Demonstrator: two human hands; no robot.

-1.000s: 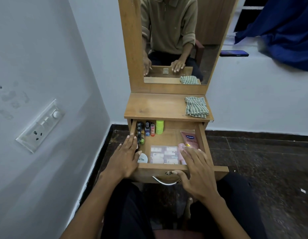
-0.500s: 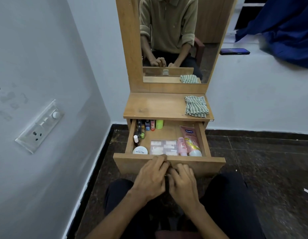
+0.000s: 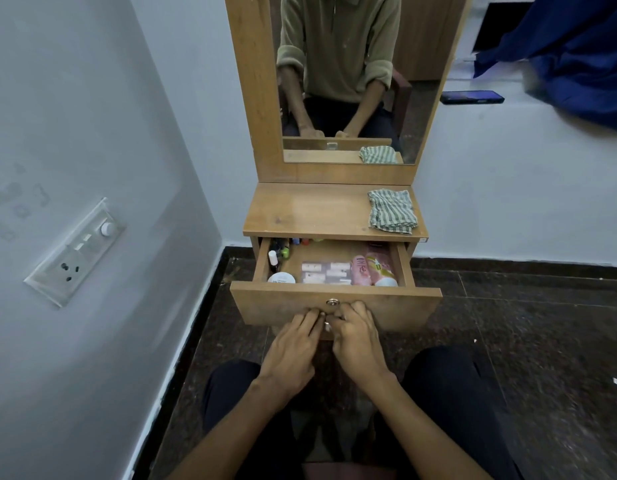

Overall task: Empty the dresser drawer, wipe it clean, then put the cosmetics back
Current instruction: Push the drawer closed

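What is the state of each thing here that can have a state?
Wooden dresser drawer: pulled open, cosmetics inside.
Metal drawer handle: gripped by both hands.
Left hand: curled on the handle.
Right hand: curled on the handle.
Green striped cloth: crumpled on the dresser top, untouched.
White round jar: lid on.

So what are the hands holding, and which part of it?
Both the left hand and right hand grip the metal handle on the drawer front.
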